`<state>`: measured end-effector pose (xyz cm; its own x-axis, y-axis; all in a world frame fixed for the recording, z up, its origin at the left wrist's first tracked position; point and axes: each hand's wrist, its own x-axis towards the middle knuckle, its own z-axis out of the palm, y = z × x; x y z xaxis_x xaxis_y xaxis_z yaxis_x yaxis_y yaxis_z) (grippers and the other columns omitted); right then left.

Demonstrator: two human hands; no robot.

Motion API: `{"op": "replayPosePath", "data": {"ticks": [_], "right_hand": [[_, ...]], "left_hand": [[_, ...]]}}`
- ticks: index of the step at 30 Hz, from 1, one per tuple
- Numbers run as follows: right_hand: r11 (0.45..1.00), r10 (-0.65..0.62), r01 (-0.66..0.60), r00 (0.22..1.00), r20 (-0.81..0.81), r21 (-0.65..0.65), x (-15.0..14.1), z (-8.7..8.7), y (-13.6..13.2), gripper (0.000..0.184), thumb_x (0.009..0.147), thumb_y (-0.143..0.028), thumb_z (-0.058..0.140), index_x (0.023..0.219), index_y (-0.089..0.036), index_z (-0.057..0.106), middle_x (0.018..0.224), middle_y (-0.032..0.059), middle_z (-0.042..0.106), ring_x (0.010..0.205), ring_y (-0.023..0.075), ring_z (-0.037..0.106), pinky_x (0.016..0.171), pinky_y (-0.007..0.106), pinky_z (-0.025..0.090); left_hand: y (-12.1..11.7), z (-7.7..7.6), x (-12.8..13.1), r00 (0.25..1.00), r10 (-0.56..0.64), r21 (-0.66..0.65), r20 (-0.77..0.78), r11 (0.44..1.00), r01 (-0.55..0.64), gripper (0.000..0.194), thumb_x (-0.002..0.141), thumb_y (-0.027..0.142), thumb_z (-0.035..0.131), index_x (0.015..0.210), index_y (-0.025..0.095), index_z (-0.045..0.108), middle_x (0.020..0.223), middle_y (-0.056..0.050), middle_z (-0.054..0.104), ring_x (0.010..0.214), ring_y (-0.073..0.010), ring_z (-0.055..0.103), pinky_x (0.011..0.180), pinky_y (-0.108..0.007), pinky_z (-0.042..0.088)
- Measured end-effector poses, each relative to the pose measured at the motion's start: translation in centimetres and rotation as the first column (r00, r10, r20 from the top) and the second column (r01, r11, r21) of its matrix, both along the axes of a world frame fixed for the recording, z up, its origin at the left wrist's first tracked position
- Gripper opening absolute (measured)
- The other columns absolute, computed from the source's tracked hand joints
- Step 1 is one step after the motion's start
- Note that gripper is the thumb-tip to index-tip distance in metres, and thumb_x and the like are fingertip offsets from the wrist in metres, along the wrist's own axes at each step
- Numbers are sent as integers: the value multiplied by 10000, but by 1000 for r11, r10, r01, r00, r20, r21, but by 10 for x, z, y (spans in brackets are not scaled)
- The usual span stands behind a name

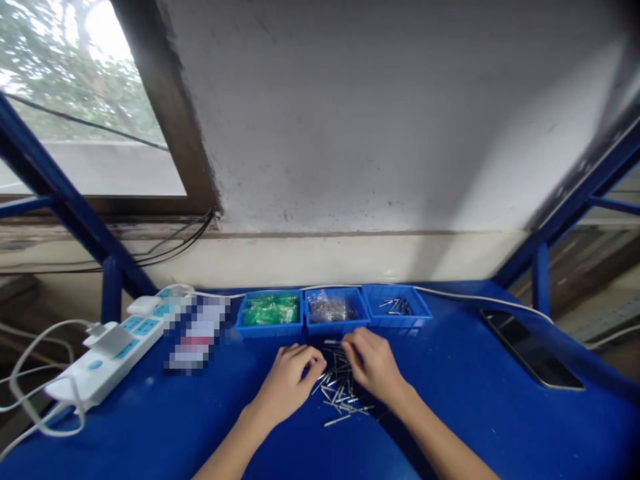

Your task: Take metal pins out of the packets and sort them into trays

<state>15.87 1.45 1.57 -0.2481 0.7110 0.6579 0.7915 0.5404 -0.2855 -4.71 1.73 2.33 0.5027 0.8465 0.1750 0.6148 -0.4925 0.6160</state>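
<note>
A loose pile of thin metal blind rivets [341,393] lies on the blue tabletop between my hands. At its left edge is my left hand [293,377], its fingers curled and thumb drawn close to the index finger; whatever it may hold is hidden. My right hand [374,365] reaches over the pile's upper right, fingers bent down and closed. A pale rivet-like piece [332,342] shows just left of its fingertips; I cannot tell whether it is gripped. Behind the pile, a blue bin [397,321] contains several more rivets.
Left of the rivet bin stand a middle bin [337,327] of clear bags and a bin [270,330] of green packets. A power strip [107,360] with plugs and cables runs along the left. A phone [533,350] lies at the right. Blue frame posts [540,280] flank the table [450,400].
</note>
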Motion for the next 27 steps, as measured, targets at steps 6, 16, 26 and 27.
{"op": "replayPosePath", "data": {"ticks": [6,16,26,27], "right_hand": [[800,-599,594,781,-178,-85,70,5,15,419,867,-404,476,1179,-125,469,620,-2,577,531,183,570,501,266,376],[978,1,-13,998,-57,-209,3,-3,-2,215,900,-300,459,1052,-185,559,807,48,616,708,168,588,665,277,449],[973,173,-168,985,18,-159,-19,-6,-9,140,917,-213,425,875,-173,552,752,50,573,678,161,519,616,266,386],[973,168,-164,986,12,-160,-18,-6,-8,146,920,-220,422,872,-172,552,745,49,570,677,161,516,613,266,382]], "left_hand": [[3,-6,-8,982,-40,27,-187,999,46,121,852,183,482,861,245,586,877,1,626,866,-201,554,819,-367,345],[4,-12,-6,992,67,130,-103,990,-53,157,875,162,443,785,218,558,812,-3,589,805,-198,526,738,-333,365],[5,-2,-6,991,-10,117,137,993,-7,120,910,206,436,904,214,555,860,-13,584,848,-174,537,851,-332,405],[4,-3,-6,989,-4,119,145,993,-13,84,894,209,472,923,214,551,859,-13,585,850,-176,538,852,-333,407]]}}
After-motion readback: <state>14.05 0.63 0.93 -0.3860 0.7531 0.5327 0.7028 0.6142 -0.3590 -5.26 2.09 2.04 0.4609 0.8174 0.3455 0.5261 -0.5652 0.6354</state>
